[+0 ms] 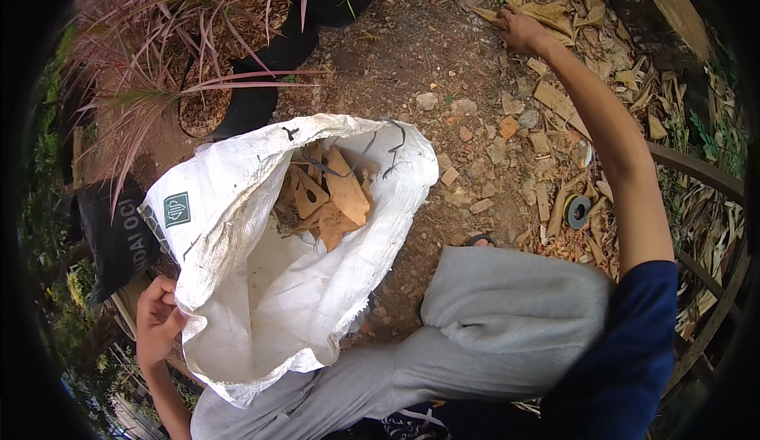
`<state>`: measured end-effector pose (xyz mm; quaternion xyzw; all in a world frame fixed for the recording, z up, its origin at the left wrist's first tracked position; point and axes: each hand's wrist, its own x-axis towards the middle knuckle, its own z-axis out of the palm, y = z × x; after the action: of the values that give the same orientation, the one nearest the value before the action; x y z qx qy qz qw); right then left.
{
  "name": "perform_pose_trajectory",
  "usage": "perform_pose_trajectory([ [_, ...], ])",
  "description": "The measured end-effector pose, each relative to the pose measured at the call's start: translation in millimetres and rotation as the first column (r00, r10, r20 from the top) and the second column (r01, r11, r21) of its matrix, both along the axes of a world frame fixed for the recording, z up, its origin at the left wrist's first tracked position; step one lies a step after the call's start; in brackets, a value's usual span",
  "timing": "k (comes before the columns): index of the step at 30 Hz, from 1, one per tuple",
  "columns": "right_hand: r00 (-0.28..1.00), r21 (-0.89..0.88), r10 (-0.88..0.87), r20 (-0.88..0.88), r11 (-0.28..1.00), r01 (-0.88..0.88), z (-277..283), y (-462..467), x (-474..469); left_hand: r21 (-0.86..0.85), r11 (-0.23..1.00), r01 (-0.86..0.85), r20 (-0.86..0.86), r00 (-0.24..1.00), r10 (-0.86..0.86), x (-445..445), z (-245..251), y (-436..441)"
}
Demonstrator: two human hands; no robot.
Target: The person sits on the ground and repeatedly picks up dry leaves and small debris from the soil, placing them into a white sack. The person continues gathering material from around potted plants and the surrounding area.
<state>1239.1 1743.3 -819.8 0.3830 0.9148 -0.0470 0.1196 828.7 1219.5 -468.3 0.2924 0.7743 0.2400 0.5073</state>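
Note:
A white woven plastic sack [219, 184] lies with its mouth open before me, partly over my lap. Inside it rests a small heap of brown dry leaves [344, 193]. My left hand [157, 318] pinches the sack's rim at the left, thumb on the near side. Stretched far out to the upper right, my right hand [522, 30] has its fingers on a curled dry leaf [488, 16] at ground level. More dry leaves [549, 15] lie beside and behind that hand.
Potted plants with pink, strap-like leaves [202, 36] stand in black grow bags [246, 104] at upper left. Stones [426, 101], brick bits [507, 127] and a roll of tape [576, 211] lie on the soil. Curved wooden strips [694, 164] edge the right side.

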Motion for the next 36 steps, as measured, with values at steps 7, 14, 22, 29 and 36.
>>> perform_pose_trajectory([
  [7, 0.942, -0.043, -0.337, 0.005, 0.941, 0.337, -13, 9, -24, 0.006, 0.998, -0.061, -0.011, 0.998, 0.061, 8, -1, -12],
  [14, 0.983, -0.075, -0.138, 0.118, 0.986, 0.147, -7, -11, -13, 0.008, 1.000, -0.015, -0.005, 1.000, 0.015, 9, -7, -1],
  [22, 0.988, -0.145, -0.140, -0.058, 0.981, 0.130, 6, -52, 13, -0.013, 0.997, 0.080, 0.020, 0.997, -0.079, 4, -14, 27],
  [29, 0.923, -0.364, -0.260, -0.283, 0.920, 0.147, 36, -85, 17, -0.054, 0.960, 0.275, 0.001, 0.961, -0.276, 4, -23, 70],
  [36, 0.930, -0.995, -0.364, -0.056, 0.100, -0.021, 120, -155, -44, -0.105, 0.940, 0.324, 0.003, 0.945, -0.326, 2, -26, 85],
])
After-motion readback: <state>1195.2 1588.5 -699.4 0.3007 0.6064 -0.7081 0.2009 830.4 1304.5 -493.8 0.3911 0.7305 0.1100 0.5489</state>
